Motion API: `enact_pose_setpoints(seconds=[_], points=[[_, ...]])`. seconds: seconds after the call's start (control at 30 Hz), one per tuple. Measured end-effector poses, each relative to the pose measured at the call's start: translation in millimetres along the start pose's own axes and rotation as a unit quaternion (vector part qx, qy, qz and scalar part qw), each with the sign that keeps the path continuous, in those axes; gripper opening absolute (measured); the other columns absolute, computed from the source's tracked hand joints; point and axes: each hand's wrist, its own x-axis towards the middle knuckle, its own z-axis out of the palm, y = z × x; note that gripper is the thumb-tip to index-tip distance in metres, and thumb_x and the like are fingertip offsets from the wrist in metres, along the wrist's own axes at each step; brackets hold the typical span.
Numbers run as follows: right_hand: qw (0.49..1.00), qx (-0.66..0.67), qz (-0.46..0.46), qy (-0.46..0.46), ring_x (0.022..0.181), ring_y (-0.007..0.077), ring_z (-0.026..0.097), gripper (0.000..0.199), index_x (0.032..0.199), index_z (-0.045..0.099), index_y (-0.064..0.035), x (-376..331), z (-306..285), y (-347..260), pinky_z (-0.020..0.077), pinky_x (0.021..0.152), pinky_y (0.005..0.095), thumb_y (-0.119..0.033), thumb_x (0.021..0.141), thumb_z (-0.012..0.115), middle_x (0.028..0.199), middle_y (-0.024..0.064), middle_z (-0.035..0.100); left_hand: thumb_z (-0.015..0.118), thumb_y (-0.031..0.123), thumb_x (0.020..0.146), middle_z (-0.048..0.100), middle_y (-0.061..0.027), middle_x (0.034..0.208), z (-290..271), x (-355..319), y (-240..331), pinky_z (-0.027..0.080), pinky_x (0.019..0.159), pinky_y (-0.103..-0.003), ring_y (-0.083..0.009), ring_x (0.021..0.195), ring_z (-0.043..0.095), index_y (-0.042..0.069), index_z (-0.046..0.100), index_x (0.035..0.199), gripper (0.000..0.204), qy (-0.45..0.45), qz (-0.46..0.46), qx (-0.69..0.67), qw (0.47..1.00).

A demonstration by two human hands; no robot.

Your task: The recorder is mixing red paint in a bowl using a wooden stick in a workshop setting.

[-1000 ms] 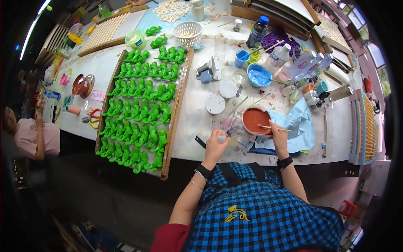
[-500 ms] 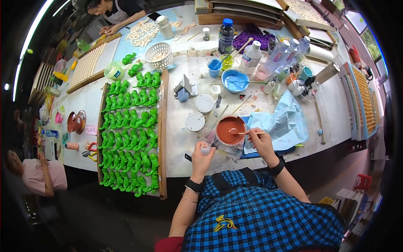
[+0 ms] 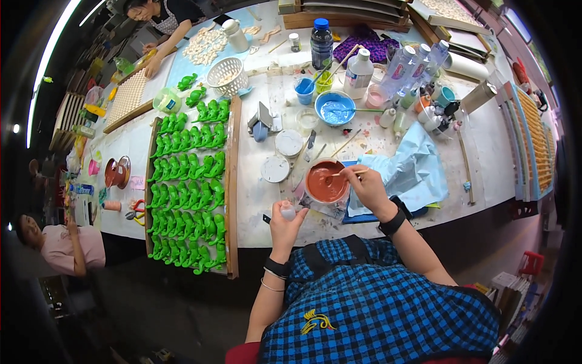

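Observation:
A bowl of reddish-brown paint (image 3: 322, 189) stands on the table in front of me. My right hand (image 3: 367, 188) pinches a thin wooden stick (image 3: 347, 175), whose lower end dips into the paint. To the left of the bowl, my left hand (image 3: 285, 225) is wrapped round a small translucent bottle (image 3: 288, 211), held with its top up. Two round pale lids, an upper lid (image 3: 288, 143) and a lower lid (image 3: 275, 169), lie beyond the left hand. Rows of bright green animal figurines (image 3: 188, 191) fill a wooden-edged tray (image 3: 232, 200) on the left.
Light blue cloth (image 3: 418, 164) lies right of the bowl. Behind it stand a bowl of blue paint (image 3: 334, 109), a white bottle (image 3: 359, 74) and several clear bottles (image 3: 400, 70). A white basket (image 3: 228, 77) sits far left. Two other people (image 3: 159, 21) are at the table's far and left sides.
My right hand has moved slightly up and left, bringing the stick from lying nearly level to a steeper tilt in the paint. The bottle in my left hand leans a little more.

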Motion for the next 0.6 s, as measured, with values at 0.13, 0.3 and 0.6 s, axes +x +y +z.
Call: enact_pose_setpoints(seconds=[0.13,0.3,0.6], points=[[0.989,-0.135,-0.053,-0.011,0.073,0.0271,0.062,0.018,0.08,0.065,-0.0012,-2,-2,-6,0.0476,0.064,0.0325,-0.016,0.086,0.056,0.077,0.0146,0.064,0.07,0.017,0.075,0.057,-0.0161,0.092,-5,-2,-3,0.047,0.069,-0.033,-0.0239,0.08,0.059,0.001,0.043,0.104,0.043,-0.011,0.027,-0.011,1.0],[0.997,-0.06,-0.055,0.016,0.073,0.0288,0.061,0.02,0.081,0.065,0.0001,6,-2,4,0.0475,0.065,0.0335,-0.017,0.086,0.056,0.079,0.0148,0.064,0.06,0.009,0.081,0.05,-0.0207,0.107,-6,-3,-7,0.043,0.083,-0.037,-0.0288,0.098,0.052,-0.003,0.033,0.114,0.044,-0.021,0.061,0.001,0.998],[0.999,-0.01,0.029,0.014,0.071,0.0239,0.061,0.02,0.083,0.065,0.0001,-3,-4,3,0.0472,0.065,0.0311,-0.016,0.087,0.055,0.08,0.0134,0.064,0.065,0.005,0.079,0.052,-0.0089,0.107,-13,6,-11,0.048,0.072,-0.026,-0.0155,0.096,0.052,0.001,0.046,0.116,0.042,-0.016,0.113,-0.014,0.993]])
